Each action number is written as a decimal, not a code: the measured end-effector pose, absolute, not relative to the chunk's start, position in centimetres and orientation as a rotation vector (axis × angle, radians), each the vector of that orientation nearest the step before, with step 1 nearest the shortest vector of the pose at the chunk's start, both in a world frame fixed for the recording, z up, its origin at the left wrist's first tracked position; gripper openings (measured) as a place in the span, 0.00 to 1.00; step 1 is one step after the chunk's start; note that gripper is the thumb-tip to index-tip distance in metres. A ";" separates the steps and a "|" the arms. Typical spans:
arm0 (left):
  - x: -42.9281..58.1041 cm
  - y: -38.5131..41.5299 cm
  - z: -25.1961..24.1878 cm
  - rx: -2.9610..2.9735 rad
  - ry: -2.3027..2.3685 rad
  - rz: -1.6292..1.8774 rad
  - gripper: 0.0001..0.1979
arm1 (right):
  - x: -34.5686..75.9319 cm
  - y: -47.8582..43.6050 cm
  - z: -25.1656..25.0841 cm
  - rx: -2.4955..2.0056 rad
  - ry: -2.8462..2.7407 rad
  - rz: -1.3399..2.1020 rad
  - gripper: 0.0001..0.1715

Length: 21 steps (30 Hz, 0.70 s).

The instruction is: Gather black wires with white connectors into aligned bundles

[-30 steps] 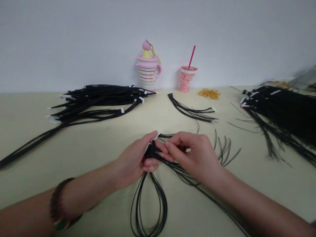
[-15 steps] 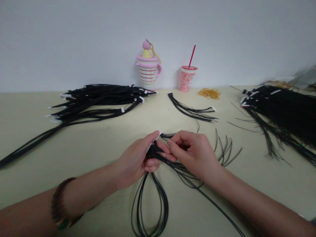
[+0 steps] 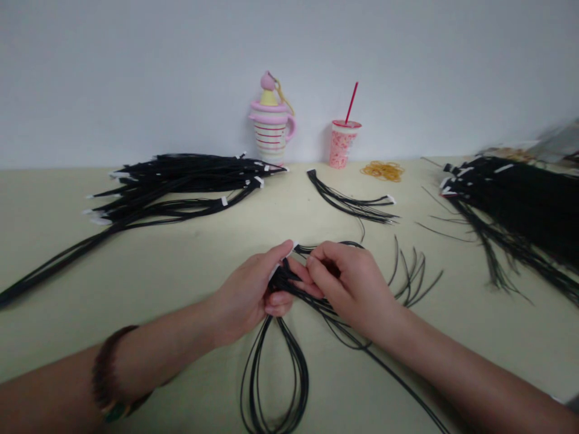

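My left hand [image 3: 266,280] is closed around the connector end of a black wire harness [image 3: 289,355], its thumb along the top. A white connector [image 3: 295,245] shows just past the thumb tip. Below the fingers the thin black wires hang in a loop, and others fan out to the right with loose ends. My right hand [image 3: 350,280] is pinched close beside the left fingertips, over the wires. What sits between its thumb and index finger is too small and hidden to make out.
A pile of black harnesses [image 3: 181,175] lies at the back left, another large bundle [image 3: 520,205] at the right. A single short harness [image 3: 348,205] lies ahead. Behind stand a striped pink-lidded mug [image 3: 270,135] and a cup with a straw [image 3: 344,144], beside yellow rubber bands [image 3: 382,170].
My right hand has shifted very slightly, its knuckles tilting a little left. The left hand and the harness keep their place.
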<state>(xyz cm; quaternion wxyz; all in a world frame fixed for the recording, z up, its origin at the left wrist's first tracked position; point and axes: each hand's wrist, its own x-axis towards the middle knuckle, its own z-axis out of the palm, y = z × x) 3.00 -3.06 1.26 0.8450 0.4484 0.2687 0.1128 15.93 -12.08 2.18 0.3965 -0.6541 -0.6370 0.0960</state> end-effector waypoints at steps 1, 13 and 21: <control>3.0 -3.1 1.3 0.948 0.568 0.238 0.21 | 15.9 -12.1 2.2 -1.662 -1.622 0.235 0.17; 3.0 -3.1 1.2 0.979 0.584 0.252 0.20 | 15.8 -12.1 2.3 -1.746 -1.725 0.210 0.16; 3.0 -3.3 1.3 1.023 0.585 0.238 0.20 | 15.9 -12.1 2.4 -1.743 -1.800 0.195 0.15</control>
